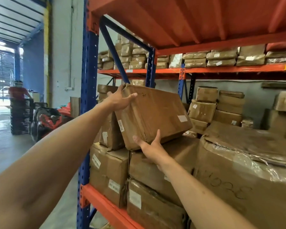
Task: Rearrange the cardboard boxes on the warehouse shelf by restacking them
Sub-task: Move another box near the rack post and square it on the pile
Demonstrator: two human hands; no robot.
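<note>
Warehouse aisle with blue-and-orange pallet racking; an orange shelf beam (106,207) runs along the front of a shelf stacked with taped cardboard boxes, and a far figure in red (17,93) stands near the open doorway at left.

Head view. Both bare arms reach up and forward to a flat cardboard box (153,114), which is tilted, its left end raised and its lower near corner just above the stack. The left hand (120,100) grips the upper left edge, thumb lying across the top face and fingers wrapped behind. The right hand (151,146) is open, palm up, cupped under the lower near corner with the fingertips against the box's front face. Directly below sits a large brown box (157,164), and to the left an upright parcel (111,131) leans close beside the tilted box. A plastic-wrapped carton (248,162) occupies the right foreground.

Risk, as judged: the box appears carried on one corner and one edge only. Should the open right palm slide off the taped surface, the box would likely pivot down onto the stack edge and off the shelf front. Swinging it leftward might also knock the upright parcel over.
</note>
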